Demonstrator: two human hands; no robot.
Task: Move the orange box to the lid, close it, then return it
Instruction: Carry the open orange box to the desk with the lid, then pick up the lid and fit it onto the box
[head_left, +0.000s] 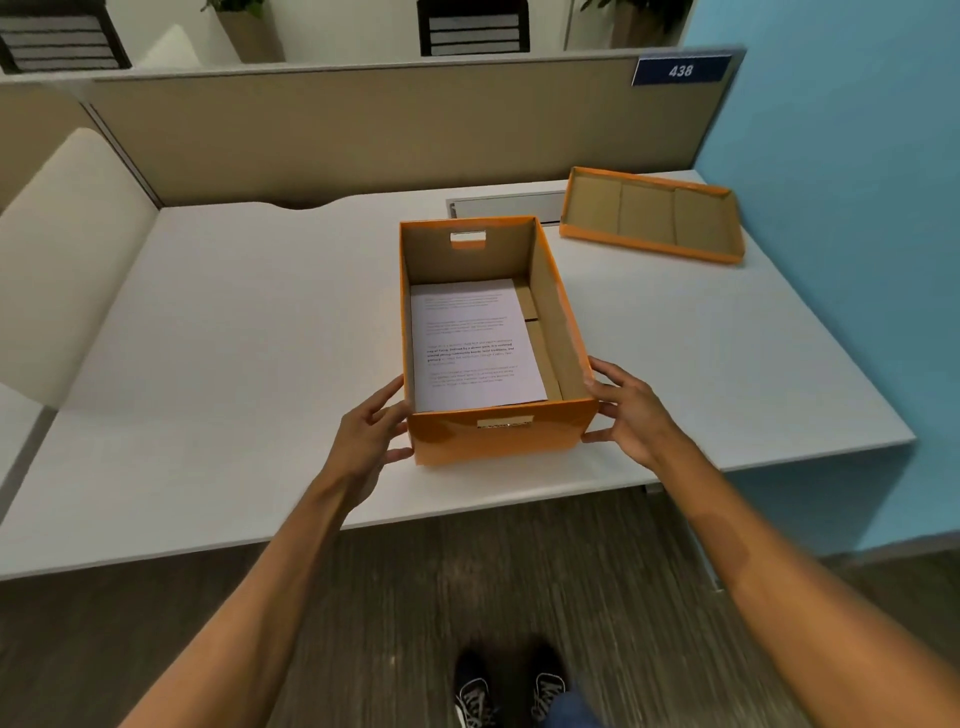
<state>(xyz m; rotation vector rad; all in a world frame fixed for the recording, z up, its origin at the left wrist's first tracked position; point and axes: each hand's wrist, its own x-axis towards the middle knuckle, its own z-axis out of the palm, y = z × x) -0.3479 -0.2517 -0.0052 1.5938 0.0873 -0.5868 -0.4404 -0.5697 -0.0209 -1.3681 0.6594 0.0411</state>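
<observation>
White desk (234, 338) fills most of the view, backed by a beige partition (363, 135) that carries a blue plate (680, 70) reading 438, with a light blue wall (841, 260) along the right edge and dark wood-look floor (467, 582) below. Between the two hands, near the desk's front edge, stands the box (498, 436), orange outside and plain brown inside, open at the top. Each of its short ends has a handle slot. A printed sheet (470, 345) lies flat on the box floor, pushed toward the left-hand side, so a strip of bare cardboard shows on the right-hand side.

The left hand (371, 441) is pressed against the box's near left corner, thumb up by the rim and fingers spread down the side wall. The right hand (631, 410) mirrors it at the near right corner, with the thumb at the rim and the fingertips touching the side wall. Both hands are open and splayed, bracing the box between them rather than curled around anything; whether the box is lifted off the desk cannot be told.

Beyond the right hand, well apart from the box and close to the blue wall, the lid (652, 221) lies upside down on the desk, its brown inside facing up. A grey cable flap (506, 205) sits in the desk just left of the lid, behind the box. Below, black shoes (511, 688) stand on the floor.
</observation>
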